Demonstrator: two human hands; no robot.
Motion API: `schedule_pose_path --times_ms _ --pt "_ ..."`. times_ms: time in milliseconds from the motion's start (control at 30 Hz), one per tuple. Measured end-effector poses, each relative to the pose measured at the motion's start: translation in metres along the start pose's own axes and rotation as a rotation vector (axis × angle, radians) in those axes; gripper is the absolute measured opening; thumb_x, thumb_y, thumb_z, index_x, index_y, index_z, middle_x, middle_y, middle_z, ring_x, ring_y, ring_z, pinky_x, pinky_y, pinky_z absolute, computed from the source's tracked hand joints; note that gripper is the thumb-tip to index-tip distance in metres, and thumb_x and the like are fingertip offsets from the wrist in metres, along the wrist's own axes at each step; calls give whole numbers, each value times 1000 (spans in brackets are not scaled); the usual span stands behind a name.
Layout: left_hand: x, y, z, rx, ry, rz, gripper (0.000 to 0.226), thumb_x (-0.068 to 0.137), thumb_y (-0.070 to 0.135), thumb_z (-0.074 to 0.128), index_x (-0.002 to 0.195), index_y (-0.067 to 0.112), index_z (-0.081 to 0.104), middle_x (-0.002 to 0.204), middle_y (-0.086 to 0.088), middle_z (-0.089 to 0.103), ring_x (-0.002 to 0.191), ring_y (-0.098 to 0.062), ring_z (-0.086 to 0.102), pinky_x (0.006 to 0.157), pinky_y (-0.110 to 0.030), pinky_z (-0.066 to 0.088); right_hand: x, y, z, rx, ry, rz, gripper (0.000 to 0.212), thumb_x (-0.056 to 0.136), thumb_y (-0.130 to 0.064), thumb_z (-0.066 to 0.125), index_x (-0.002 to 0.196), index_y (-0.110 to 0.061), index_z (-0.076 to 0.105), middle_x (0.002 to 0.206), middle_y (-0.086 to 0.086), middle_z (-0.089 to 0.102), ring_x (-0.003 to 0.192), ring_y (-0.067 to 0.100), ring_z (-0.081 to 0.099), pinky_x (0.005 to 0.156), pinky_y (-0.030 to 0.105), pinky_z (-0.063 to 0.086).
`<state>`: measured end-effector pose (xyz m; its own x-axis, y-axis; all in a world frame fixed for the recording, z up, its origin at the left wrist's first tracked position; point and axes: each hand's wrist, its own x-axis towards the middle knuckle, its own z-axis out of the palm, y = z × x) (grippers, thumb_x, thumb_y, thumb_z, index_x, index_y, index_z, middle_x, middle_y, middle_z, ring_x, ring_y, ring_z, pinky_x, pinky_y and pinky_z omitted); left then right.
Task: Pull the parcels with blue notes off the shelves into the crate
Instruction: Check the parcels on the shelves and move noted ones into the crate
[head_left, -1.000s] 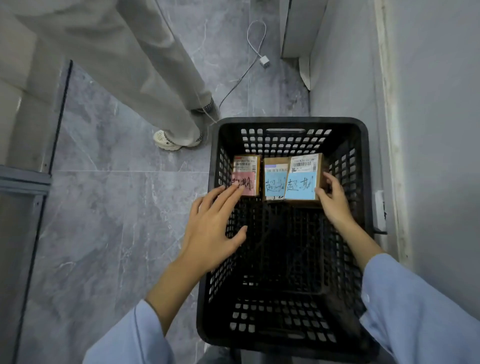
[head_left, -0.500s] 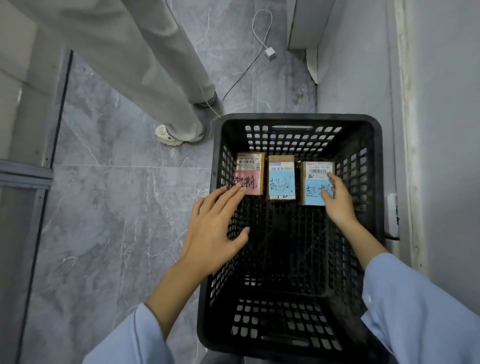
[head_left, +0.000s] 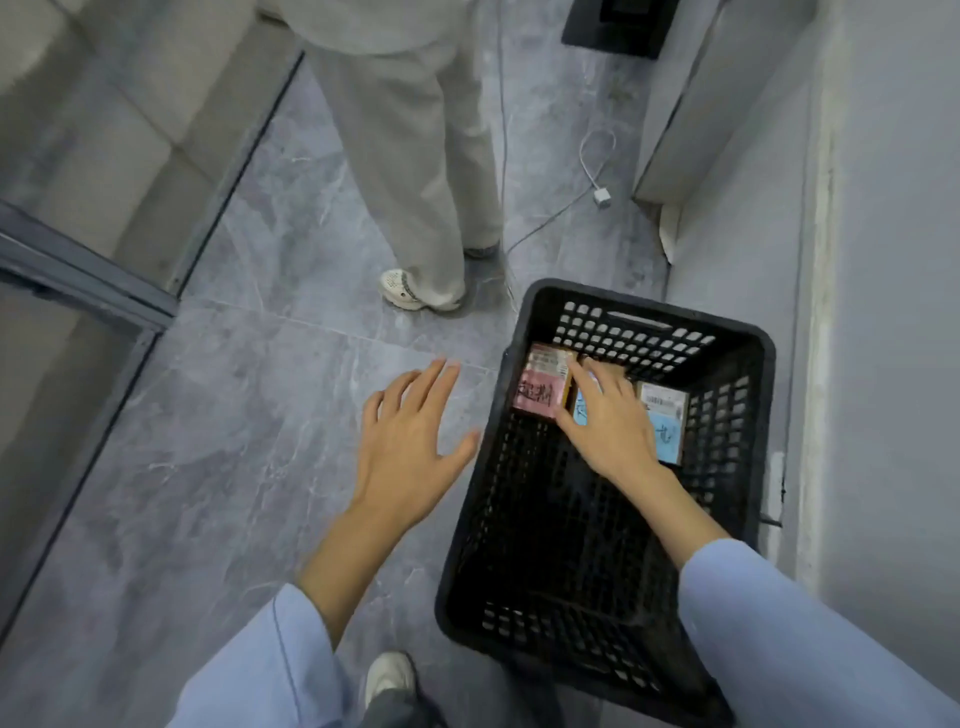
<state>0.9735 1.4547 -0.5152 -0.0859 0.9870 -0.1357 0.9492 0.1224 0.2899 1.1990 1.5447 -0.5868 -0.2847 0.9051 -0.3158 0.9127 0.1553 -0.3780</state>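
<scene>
Hiding most of the middle parcel (head_left: 580, 410): right hand (head_left: 610, 423), inside crate (head_left: 770, 364).

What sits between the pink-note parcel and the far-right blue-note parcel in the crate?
A second blue-note parcel, mostly covered by the right hand resting on it, seen in the head view.

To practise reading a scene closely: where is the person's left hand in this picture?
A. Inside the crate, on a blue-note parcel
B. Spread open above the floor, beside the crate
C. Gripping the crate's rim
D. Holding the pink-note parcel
B: the left hand is spread with straight fingers over the grey floor, outside the black crate and holding nothing; only the right hand reaches into it.
</scene>
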Motion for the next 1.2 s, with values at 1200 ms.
schedule_pose_path --times_ms 1200 --pt "-726 -407 -480 362 720 -1260 77 92 67 37 156 31 13 163 9 12 146 -18 20 113 -42 21 -485 -925 -1 -102 9 -1549 74 96 -56 44 157 -30 11 161 2 21 145 28 23 110 44 34"
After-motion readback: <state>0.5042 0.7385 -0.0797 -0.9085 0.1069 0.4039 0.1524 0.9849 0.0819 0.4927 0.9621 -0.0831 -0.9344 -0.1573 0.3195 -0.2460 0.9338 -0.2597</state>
